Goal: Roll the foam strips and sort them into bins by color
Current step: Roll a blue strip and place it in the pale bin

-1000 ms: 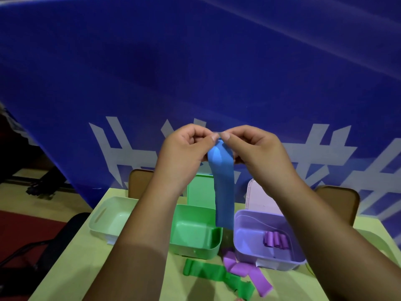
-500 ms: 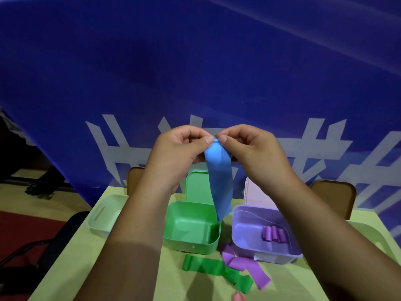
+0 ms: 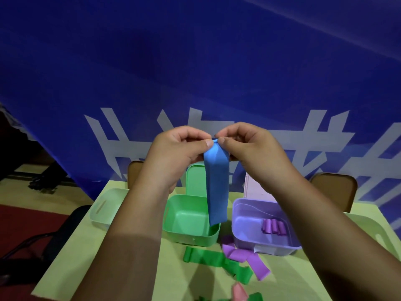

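Closest to the camera, right at the near table edge, there's a pink scrap (image 3: 239, 293) and some green bits, then a loose green strip (image 3: 217, 260) and a purple strip (image 3: 245, 256) lying flat just in front of the green bin (image 3: 191, 218). None of those are rolled yet, so plenty of work left.

Up above the green bin, the left hand (image 3: 175, 155) and right hand (image 3: 249, 153) are both pinched shut on the top end of the blue strip (image 3: 217, 187), thumbs and fingertips meeting over it. The rest hangs straight down, its bottom edge dangling over the green bin's right rim. Compared with a second ago the hanging tail looks shorter and the top looks more bunched, so I'd say the roll has just started and is taking up length.

Right of the green bin, the purple bin (image 3: 243, 216) already has a few purple rolls (image 3: 273, 227) in it. Left of it sits a pale bin (image 3: 102, 211). Both coloured bins have lids standing up behind. I can't see a blue bin anywhere, so where this one goes is anyone's guess.
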Tool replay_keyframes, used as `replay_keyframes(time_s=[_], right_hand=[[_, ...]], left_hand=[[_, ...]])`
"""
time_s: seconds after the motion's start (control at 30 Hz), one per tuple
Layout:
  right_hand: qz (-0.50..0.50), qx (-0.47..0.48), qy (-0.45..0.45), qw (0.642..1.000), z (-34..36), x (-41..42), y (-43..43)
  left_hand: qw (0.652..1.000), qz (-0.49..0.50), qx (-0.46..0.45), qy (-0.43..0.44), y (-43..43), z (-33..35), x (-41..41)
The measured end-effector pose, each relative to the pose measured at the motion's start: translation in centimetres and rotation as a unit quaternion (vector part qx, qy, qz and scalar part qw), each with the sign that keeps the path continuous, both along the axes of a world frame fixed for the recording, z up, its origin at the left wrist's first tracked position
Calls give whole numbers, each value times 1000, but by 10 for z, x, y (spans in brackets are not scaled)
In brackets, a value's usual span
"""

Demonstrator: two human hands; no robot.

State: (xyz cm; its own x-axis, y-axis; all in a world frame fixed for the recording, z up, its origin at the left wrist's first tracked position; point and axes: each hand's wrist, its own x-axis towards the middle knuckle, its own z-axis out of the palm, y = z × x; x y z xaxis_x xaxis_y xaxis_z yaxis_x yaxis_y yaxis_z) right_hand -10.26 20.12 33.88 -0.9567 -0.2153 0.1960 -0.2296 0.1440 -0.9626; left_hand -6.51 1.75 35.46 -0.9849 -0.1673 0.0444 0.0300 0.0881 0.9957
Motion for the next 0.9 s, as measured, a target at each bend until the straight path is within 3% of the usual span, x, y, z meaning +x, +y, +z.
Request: replay_keyframes(time_s=[0.27,0.8,0.9], right_hand=[[-20,-9,-21,1000,-3,-1,1],[-26,-70,-8,997,7,4,5],[-26,-71,-30,997,8,4,5]], left_hand=[[999,28,-5,16,10,-5,-2],[990,-17,141,15,18,3,-2],[992,-4,120,26,19,3,1]])
